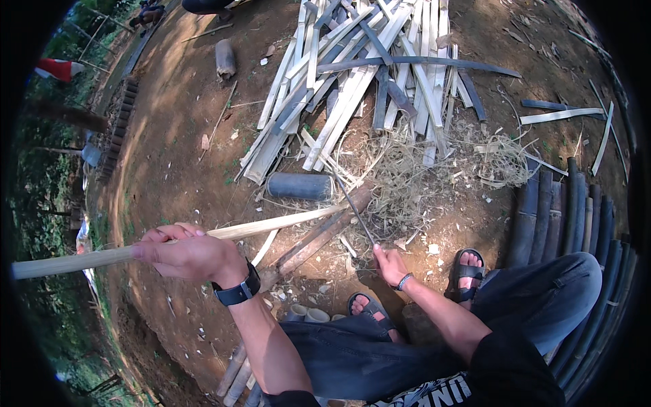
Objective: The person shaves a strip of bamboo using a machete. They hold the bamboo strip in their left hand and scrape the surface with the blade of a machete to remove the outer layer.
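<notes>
My left hand (190, 254) is closed around a long pale bamboo strip (281, 222). The strip runs from the left rim of the head view toward the middle, its far end lying over a brown log (313, 243). In my right hand (390, 265) is the handle of a knife with a long, thin dark blade (357, 210). That blade points away from me and crosses close by the strip's far end; whether they touch I cannot tell. Fine curled bamboo shavings (400, 169) lie heaped just beyond the blade.
A large pile of split bamboo strips (356, 88) lies ahead. A short dark bamboo section (299, 186) rests near the log, another cut piece (225, 58) farther left. Bamboo poles (542, 217) line up at my right. My sandalled feet (369, 308) are close below the knife.
</notes>
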`<act>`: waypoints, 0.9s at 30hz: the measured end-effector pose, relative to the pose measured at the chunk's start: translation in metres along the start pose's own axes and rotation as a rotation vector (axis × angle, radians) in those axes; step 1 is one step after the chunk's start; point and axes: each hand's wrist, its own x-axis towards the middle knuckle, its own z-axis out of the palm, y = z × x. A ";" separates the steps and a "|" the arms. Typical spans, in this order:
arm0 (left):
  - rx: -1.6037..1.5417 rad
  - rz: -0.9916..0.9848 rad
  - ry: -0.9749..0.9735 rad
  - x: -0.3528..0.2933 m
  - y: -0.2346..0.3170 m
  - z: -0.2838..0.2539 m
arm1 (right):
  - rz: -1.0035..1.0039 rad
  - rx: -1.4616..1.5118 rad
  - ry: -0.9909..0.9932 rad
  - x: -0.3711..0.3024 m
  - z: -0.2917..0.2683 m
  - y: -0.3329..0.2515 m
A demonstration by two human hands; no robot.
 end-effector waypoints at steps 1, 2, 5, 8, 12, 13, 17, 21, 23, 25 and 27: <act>0.012 0.009 -0.004 0.000 0.000 0.002 | 0.113 -0.202 -0.004 0.004 0.009 0.019; 0.033 0.026 -0.006 0.005 -0.003 0.001 | 0.135 0.004 -0.086 0.000 0.011 0.014; 0.018 0.031 -0.019 0.001 -0.004 0.005 | 0.100 0.302 -0.073 -0.006 -0.005 -0.031; 0.070 0.062 -0.038 -0.001 -0.001 0.007 | -0.137 0.371 -0.050 -0.009 -0.020 -0.052; 0.057 0.054 -0.054 -0.009 0.008 0.022 | 0.119 0.017 -0.040 0.000 -0.003 0.011; 0.041 0.066 -0.061 -0.008 0.008 0.022 | 0.272 -0.025 -0.093 0.003 -0.004 0.010; 0.047 0.075 -0.069 -0.006 0.004 0.010 | -0.039 0.410 -0.058 -0.006 -0.026 -0.039; 0.031 0.042 -0.068 -0.013 0.010 0.022 | 0.022 0.072 -0.145 0.010 -0.003 0.032; 0.034 0.058 -0.097 -0.010 0.010 0.019 | 0.118 -0.034 -0.039 0.015 0.012 0.058; 0.060 0.084 -0.072 0.001 0.002 0.005 | 0.203 0.341 -0.278 -0.005 -0.018 0.001; 0.047 0.077 -0.069 0.001 -0.001 0.011 | 0.070 0.603 -0.254 -0.007 -0.027 -0.015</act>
